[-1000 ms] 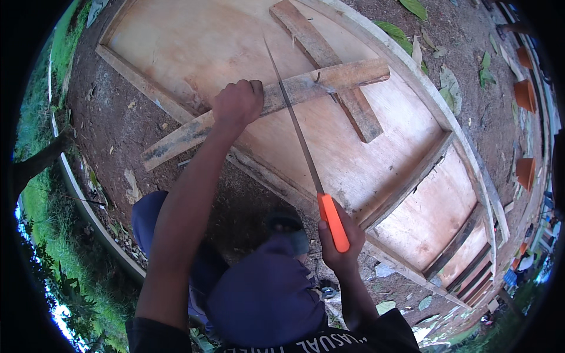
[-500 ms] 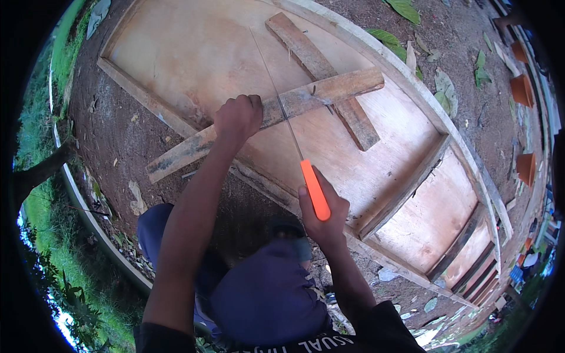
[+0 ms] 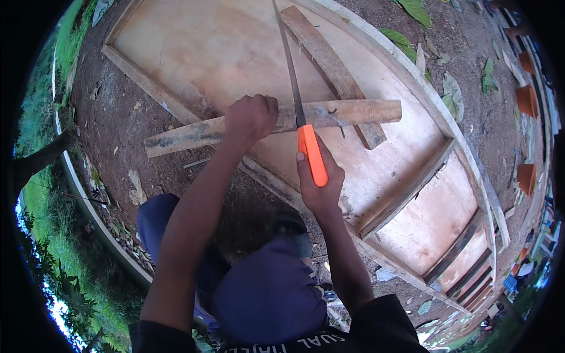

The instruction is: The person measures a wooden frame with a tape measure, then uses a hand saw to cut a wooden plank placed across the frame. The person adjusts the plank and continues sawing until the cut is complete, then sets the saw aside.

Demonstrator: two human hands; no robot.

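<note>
My right hand [image 3: 322,182] is closed round the orange handle of a handsaw [image 3: 313,156]. Its long, narrow blade points away from me and crosses the top of a wooden board [image 3: 203,133], just right of my left hand. My left hand [image 3: 252,119] grips that board with the fingers folded over its far side. A bent nail stands out of the board toward its right end. The board lies across a second wooden piece [image 3: 329,59] and over the near edge of a large wooden panel [image 3: 194,35] framed with battens.
The framed panel lies on bare soil, with a cross batten [image 3: 409,187] near its right part. Green leaves [image 3: 397,41] are scattered beyond it. Terracotta pots [image 3: 525,179] stand at the far right, and grass [image 3: 41,235] grows at the left. My bent knee [image 3: 268,294] is close below the board.
The saw and my right hand have moved forward, the handle now close to the board. The board has swung round, its right end nearer to me; my left hand has shifted right with it.
</note>
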